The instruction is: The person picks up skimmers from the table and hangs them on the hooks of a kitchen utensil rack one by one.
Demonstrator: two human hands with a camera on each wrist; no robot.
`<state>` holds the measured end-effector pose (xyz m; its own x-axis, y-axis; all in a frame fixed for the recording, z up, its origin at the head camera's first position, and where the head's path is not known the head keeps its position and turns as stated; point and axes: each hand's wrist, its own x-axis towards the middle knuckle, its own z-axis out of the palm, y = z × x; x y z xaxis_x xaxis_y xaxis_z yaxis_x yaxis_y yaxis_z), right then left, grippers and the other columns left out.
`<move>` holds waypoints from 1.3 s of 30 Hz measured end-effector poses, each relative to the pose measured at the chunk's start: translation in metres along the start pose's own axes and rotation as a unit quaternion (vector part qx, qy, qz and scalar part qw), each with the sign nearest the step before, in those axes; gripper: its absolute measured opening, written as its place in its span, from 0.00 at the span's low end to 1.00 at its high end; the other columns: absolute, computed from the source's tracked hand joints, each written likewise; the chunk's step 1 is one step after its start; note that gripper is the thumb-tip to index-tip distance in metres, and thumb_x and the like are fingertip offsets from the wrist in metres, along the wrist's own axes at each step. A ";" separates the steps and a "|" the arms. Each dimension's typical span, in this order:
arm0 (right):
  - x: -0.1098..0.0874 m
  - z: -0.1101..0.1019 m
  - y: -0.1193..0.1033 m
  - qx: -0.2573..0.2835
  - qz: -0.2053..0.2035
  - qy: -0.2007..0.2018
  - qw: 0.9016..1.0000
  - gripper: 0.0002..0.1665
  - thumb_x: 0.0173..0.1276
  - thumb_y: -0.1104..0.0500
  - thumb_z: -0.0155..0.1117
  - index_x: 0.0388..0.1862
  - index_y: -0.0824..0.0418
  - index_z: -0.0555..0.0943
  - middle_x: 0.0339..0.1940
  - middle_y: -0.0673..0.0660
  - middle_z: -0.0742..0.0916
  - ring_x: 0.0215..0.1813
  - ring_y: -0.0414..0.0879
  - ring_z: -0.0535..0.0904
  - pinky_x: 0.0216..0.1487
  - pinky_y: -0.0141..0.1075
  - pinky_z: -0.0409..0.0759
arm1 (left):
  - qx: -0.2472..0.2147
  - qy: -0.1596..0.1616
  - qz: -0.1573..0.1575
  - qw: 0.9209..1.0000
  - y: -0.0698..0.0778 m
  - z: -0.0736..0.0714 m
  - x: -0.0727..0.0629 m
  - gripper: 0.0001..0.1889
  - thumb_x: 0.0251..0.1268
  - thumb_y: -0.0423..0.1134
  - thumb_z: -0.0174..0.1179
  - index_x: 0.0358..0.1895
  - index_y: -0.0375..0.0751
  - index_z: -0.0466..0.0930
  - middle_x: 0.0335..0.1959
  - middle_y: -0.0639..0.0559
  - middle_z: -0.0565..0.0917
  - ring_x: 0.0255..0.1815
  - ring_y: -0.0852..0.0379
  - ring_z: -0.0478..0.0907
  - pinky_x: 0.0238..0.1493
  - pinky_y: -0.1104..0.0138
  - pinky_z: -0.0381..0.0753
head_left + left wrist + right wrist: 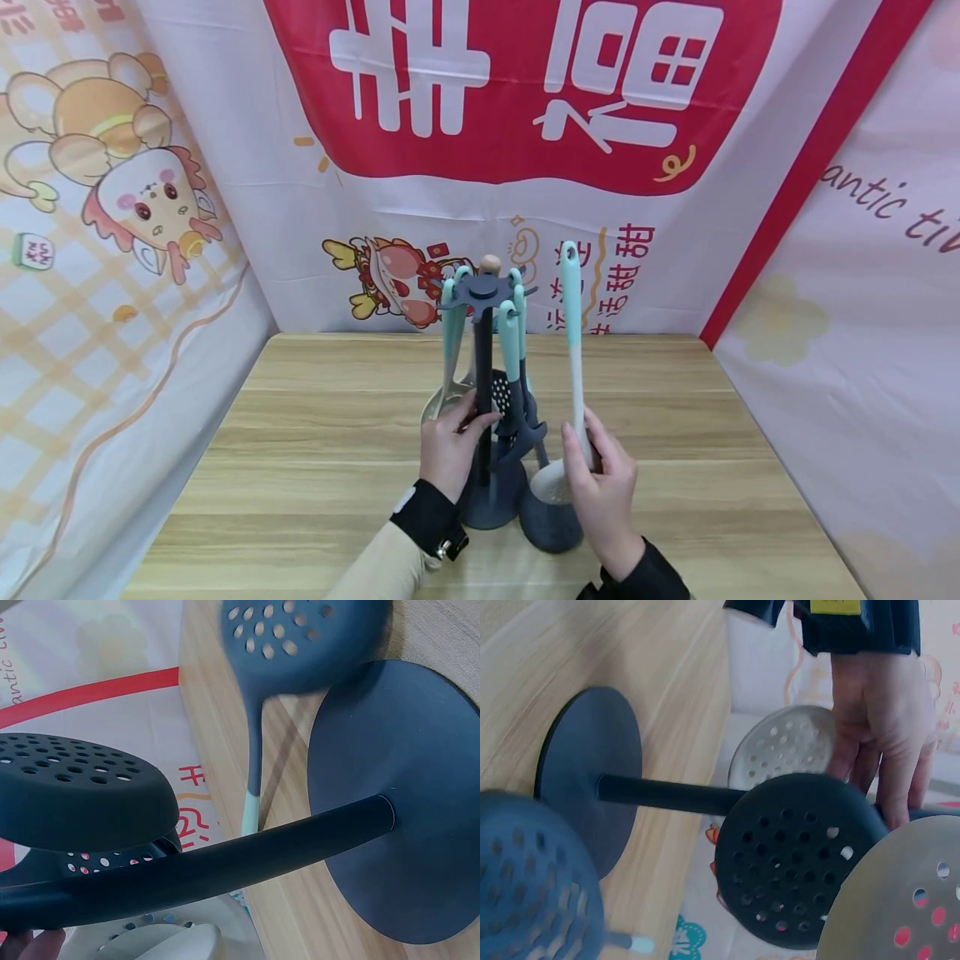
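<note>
My left hand (448, 450) holds the dark pole (484, 358) of a utensil stand, its thumb and fingers about the shaft above the round base (491, 500). My right hand (609, 492) grips a beige skimmer (552, 483) low on its handle, near the perforated head. The mint-green handle end (572, 283) points up, to the right of the stand. Other utensils with mint handles hang from the stand's hooked top (483, 288), among them a black skimmer (795, 862) and a beige one (780, 742). A dark blue skimmer (307, 645) lies beside the base.
The wooden table (337, 417) carries the stand near its front. A printed cloth (420, 200) rises behind the table's back edge, with further printed cloths at the left (112, 333) and right (810, 333).
</note>
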<state>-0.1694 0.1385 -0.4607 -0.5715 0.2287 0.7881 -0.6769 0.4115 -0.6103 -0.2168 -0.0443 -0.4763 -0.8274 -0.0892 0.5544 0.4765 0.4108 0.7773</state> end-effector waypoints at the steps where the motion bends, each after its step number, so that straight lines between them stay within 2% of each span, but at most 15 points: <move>1: -0.001 0.001 -0.001 0.002 -0.006 0.001 1.000 0.23 0.53 0.84 0.63 0.50 0.78 0.81 0.17 0.56 0.74 0.18 0.32 0.61 0.13 0.24 0.60 | -0.001 0.000 0.001 1.000 -0.001 0.000 0.000 0.16 0.60 0.40 0.69 0.52 0.44 0.87 0.36 0.50 0.90 0.38 0.57 0.88 0.38 0.67 0.89; 6: -0.003 0.003 -0.005 0.008 -0.044 0.007 0.999 0.22 0.52 0.82 0.64 0.49 0.77 0.82 0.20 0.58 0.77 0.21 0.33 0.64 0.14 0.22 0.64 | -0.003 0.007 0.003 1.000 -0.001 0.001 0.001 0.15 0.59 0.36 0.70 0.51 0.44 0.87 0.36 0.49 0.90 0.38 0.57 0.88 0.39 0.66 0.89; 11: -0.005 0.004 -0.005 0.026 -0.102 0.024 0.994 0.13 0.60 0.73 0.66 0.44 0.80 0.82 0.24 0.65 0.84 0.25 0.38 0.73 0.18 0.26 0.70 | 0.006 0.011 0.009 1.000 -0.001 0.001 0.001 0.15 0.58 0.36 0.70 0.50 0.42 0.87 0.36 0.49 0.90 0.38 0.56 0.88 0.38 0.65 0.89; 14: -0.008 0.005 -0.005 0.028 -0.125 0.027 0.991 0.14 0.65 0.68 0.66 0.41 0.82 0.82 0.24 0.66 0.85 0.26 0.40 0.76 0.21 0.28 0.74 | 0.004 0.013 0.001 1.000 -0.001 0.001 0.000 0.16 0.58 0.36 0.71 0.50 0.42 0.87 0.36 0.49 0.90 0.37 0.56 0.88 0.38 0.66 0.89; 19: -0.016 0.007 -0.005 0.029 -0.145 0.032 0.989 0.17 0.68 0.63 0.66 0.39 0.81 0.83 0.24 0.65 0.86 0.27 0.42 0.79 0.26 0.32 0.76 | 0.002 0.016 -0.006 1.000 0.000 0.000 -0.001 0.16 0.58 0.37 0.71 0.50 0.42 0.87 0.36 0.49 0.90 0.38 0.57 0.89 0.38 0.67 0.89; 28: -0.022 0.005 -0.007 0.044 -0.142 0.034 0.988 0.13 0.63 0.68 0.67 0.41 0.79 0.84 0.27 0.64 0.87 0.30 0.40 0.80 0.27 0.33 0.74 | 0.013 0.025 -0.007 1.000 -0.001 0.000 0.000 0.19 0.58 0.40 0.70 0.54 0.43 0.86 0.39 0.48 0.90 0.38 0.55 0.89 0.39 0.66 0.89; 33: -0.021 0.006 -0.010 0.051 -0.170 0.031 0.984 0.12 0.63 0.67 0.68 0.39 0.79 0.84 0.25 0.63 0.86 0.26 0.42 0.78 0.25 0.34 0.72 | 0.022 0.028 -0.007 0.999 -0.002 0.000 0.000 0.19 0.58 0.42 0.70 0.53 0.42 0.86 0.39 0.47 0.90 0.38 0.55 0.89 0.39 0.66 0.89; 39: -0.018 0.008 -0.014 0.058 -0.208 0.029 0.976 0.13 0.64 0.65 0.68 0.36 0.78 0.85 0.23 0.63 0.86 0.22 0.44 0.77 0.22 0.34 0.71 | 0.021 0.035 -0.002 0.999 -0.003 0.002 0.000 0.19 0.56 0.38 0.72 0.52 0.43 0.86 0.39 0.48 0.90 0.38 0.55 0.89 0.38 0.65 0.89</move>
<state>-0.1535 0.1217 -0.4675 -0.2105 0.1146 0.9708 -0.8945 0.3780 -0.2386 -0.2189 -0.0439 -0.4793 -0.8063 -0.1530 0.5715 0.4592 0.4473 0.7675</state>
